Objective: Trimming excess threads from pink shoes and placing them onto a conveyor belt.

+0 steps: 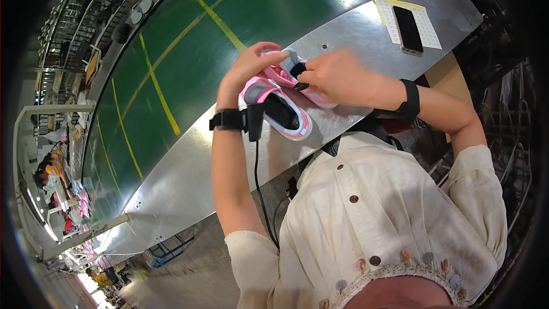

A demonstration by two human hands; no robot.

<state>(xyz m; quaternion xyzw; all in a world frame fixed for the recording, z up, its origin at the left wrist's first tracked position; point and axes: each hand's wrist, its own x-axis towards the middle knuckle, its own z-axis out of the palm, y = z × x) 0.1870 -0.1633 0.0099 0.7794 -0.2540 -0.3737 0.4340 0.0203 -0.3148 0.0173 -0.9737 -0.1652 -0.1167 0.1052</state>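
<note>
Metal table (197, 171), pink shoes (279, 111), fingers (314, 74) on one

No lettering or number can be read. The white, rectangular paper sheet with a yellow upper edge (429, 35), between one and two o'clock, bears rows of small print (425, 22) too fine to make out.
</note>
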